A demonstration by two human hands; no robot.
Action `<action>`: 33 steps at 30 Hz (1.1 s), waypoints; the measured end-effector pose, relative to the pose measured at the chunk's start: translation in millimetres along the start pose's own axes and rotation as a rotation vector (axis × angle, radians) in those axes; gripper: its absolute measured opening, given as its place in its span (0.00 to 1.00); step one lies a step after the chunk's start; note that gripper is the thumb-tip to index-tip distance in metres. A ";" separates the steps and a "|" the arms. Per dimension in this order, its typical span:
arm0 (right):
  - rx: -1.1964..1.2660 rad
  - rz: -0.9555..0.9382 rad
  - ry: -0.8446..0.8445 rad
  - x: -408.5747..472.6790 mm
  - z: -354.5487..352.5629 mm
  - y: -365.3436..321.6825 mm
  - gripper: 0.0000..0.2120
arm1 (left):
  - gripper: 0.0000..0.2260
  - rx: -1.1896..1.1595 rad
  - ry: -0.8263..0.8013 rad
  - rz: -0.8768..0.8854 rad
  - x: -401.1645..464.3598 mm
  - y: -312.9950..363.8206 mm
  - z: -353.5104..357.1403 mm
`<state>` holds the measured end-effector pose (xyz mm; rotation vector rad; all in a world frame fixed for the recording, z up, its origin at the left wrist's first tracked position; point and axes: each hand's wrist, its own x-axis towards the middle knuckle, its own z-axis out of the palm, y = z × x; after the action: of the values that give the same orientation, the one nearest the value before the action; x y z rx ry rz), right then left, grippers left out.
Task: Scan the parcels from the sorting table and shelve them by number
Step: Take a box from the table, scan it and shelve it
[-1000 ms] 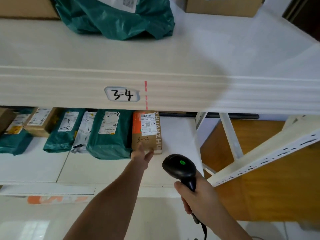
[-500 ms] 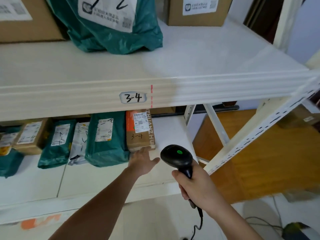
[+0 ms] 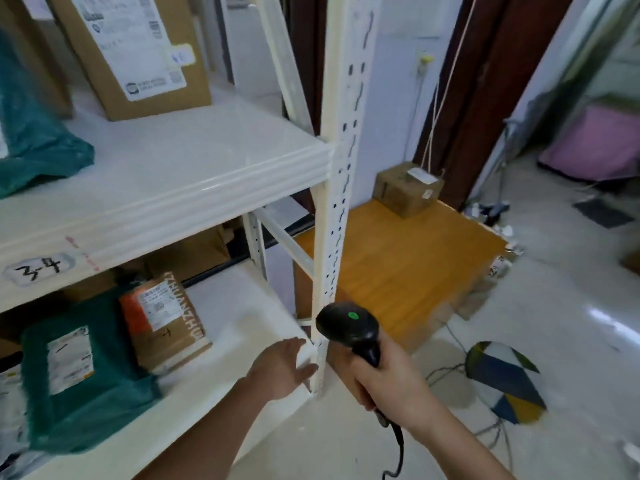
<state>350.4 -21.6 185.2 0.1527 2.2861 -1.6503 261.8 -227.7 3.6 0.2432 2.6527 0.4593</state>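
Observation:
A brown and orange carton (image 3: 166,320) with a white label stands on the lower shelf (image 3: 242,306), under the tag "3-4" (image 3: 38,269). A green mailer bag (image 3: 79,372) lies beside it on the left. My left hand (image 3: 282,367) is empty, fingers loosely extended, hovering over the shelf's front right corner, apart from the carton. My right hand (image 3: 384,379) grips the handle of a black barcode scanner (image 3: 348,327) with a green light on top; its cable hangs down.
A white slotted upright post (image 3: 341,174) stands just behind the scanner. On the upper shelf (image 3: 194,168) sit a large labelled carton (image 3: 131,53) and a green bag (image 3: 31,133). An orange wooden platform (image 3: 398,265) carries a small box (image 3: 407,188). A patterned stool (image 3: 504,381) stands on the floor at right.
The view has swung right and up. My left hand has left the orange carton and drawn back to the shelf's front corner. The scanner stays in my right hand.

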 end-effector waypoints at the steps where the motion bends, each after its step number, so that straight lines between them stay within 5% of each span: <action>1: 0.009 0.013 0.031 -5.4 -12.5 4.9 0.09 | 0.36 -0.012 -0.033 0.017 4.5 16.4 2.0; 11: 0.031 0.048 0.254 -50.1 -151.3 55.7 0.04 | 0.25 -0.109 -0.232 0.126 108.4 153.2 69.6; 17: 0.074 0.024 0.313 -53.6 -228.6 70.5 0.07 | 0.33 0.011 -0.036 0.269 89.4 274.5 -1.4; 33: 0.070 0.056 0.399 109.2 -350.7 67.0 0.04 | 0.32 0.129 0.003 0.292 283.6 346.4 -66.0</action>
<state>198.1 319.4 189.7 0.6062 2.4731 -1.8026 13.2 144.0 73.1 0.6758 2.6618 0.3783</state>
